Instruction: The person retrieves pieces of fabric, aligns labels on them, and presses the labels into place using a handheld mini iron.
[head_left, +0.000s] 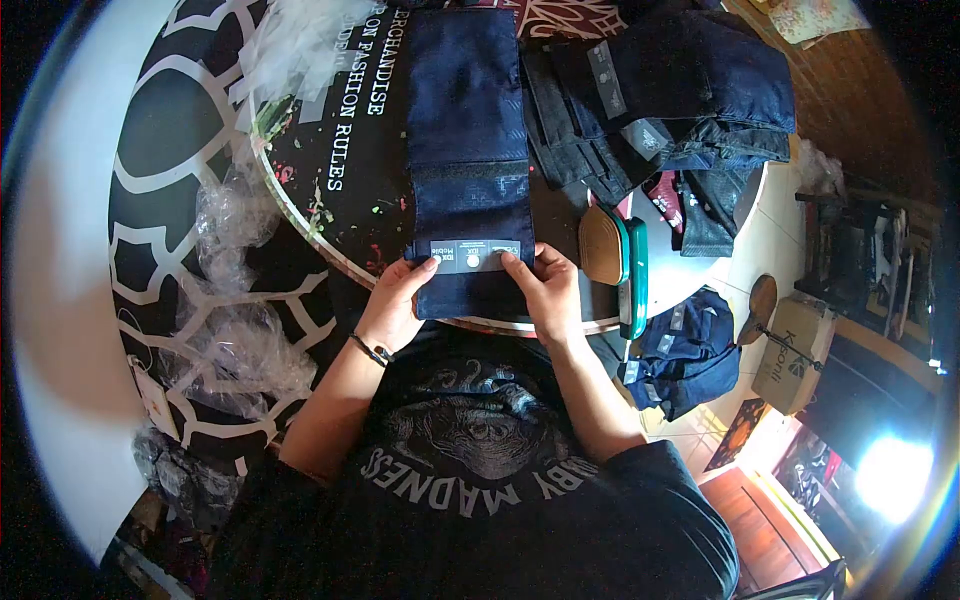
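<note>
A long strip of folded dark blue cloth [467, 100] lies on the round table [360, 210], its near end at the table's front edge. Across that end runs a grey printed label [475, 257]. My left hand [398, 292] pinches the cloth at the label's left end, thumb on top. At the label's right end my right hand [545, 283] grips the cloth the same way, its thumb pressing on the label. The fingertips beneath the cloth are hidden.
Stacked dark garments [690, 80] fill the table's back right. A green-edged case [632, 265] sits right of my right hand. More labelled dark clothes [690, 350] lie lower right, near a cardboard box [792, 355]. Clear plastic wrapping [235, 350] is at left.
</note>
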